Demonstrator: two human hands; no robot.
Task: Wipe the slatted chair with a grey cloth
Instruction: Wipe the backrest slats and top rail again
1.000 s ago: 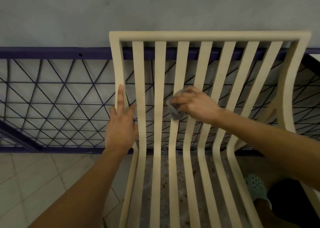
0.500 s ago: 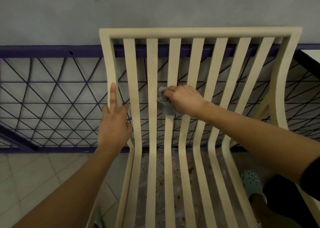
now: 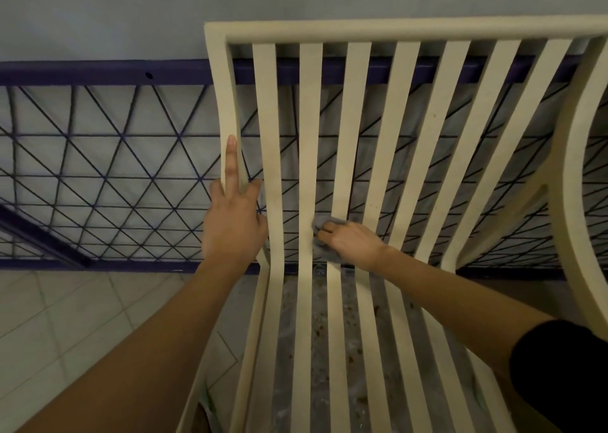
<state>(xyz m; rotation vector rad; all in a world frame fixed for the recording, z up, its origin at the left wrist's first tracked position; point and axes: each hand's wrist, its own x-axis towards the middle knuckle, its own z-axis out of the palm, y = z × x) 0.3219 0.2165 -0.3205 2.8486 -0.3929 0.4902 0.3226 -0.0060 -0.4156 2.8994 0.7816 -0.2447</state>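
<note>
A cream slatted chair [image 3: 391, 110] fills the right half of the view, its back upright and its seat running toward me. My left hand [image 3: 234, 217] grips the left side post of the chair back, index finger stretched up along it. My right hand [image 3: 350, 245] holds a bunched grey cloth [image 3: 324, 243] and presses it on a slat low on the backrest, just above the bend into the seat. Most of the cloth is hidden under my fingers.
A dark purple metal railing [image 3: 108, 176] with a triangular grid stands right behind the chair, a grey wall beyond it. Pale floor tiles [image 3: 65, 327] lie at the lower left. Speckled wet floor [image 3: 348, 337] shows between the seat slats.
My right hand has slid the cloth down the slats from mid-backrest to near the seat bend. My left hand keeps its hold on the side post. My view has shifted left.
</note>
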